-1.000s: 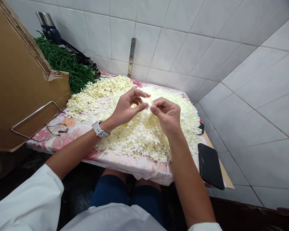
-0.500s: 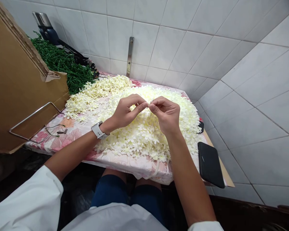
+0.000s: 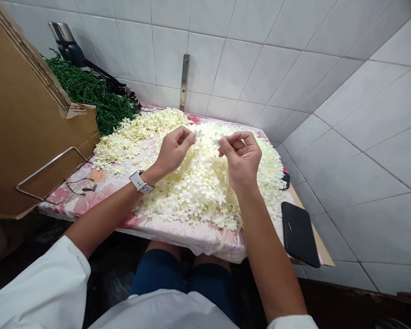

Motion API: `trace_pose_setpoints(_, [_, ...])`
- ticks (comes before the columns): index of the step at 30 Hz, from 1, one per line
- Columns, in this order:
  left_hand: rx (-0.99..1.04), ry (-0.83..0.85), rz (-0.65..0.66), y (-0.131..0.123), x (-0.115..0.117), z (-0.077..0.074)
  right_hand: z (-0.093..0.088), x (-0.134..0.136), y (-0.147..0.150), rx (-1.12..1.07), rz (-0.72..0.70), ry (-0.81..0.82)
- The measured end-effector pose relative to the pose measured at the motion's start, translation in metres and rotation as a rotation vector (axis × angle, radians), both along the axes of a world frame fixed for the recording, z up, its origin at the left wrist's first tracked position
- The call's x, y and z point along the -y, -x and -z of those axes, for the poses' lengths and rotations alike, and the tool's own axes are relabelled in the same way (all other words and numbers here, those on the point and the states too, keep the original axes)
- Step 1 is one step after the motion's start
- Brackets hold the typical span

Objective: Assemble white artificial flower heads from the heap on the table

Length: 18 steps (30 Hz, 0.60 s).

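From where I'm standing, the left hand (image 3: 176,147) pinches a small white artificial flower (image 3: 199,133), the right hand (image 3: 245,155) a matching pale flower (image 3: 217,139), just above a broad white blossom heap (image 3: 198,201), plenty left there. Whether the smaller creamy-yellow heap (image 3: 140,132) leftward is finished, I can't quite tell. Overhead is open; a brown cardboard panel (image 3: 30,132) hems the left, a black rectangular phone (image 3: 300,234) the right edge.
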<state>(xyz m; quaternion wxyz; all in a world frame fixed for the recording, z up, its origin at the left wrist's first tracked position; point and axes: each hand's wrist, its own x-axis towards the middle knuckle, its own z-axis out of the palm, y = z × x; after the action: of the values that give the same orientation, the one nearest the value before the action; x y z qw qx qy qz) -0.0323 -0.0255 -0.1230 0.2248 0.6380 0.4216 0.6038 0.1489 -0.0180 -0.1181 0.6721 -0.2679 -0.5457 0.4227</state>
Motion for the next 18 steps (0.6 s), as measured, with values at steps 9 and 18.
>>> trace_pose_setpoints(9, [-0.266,-0.346,-0.020,-0.006,0.010,0.001,-0.003,0.005,0.005,-0.061,-0.067,-0.007])
trace_pose_setpoints(18, [0.111,-0.191,0.238,-0.011,0.012,0.000,-0.001,0.008,0.007,-0.011,-0.164,-0.052])
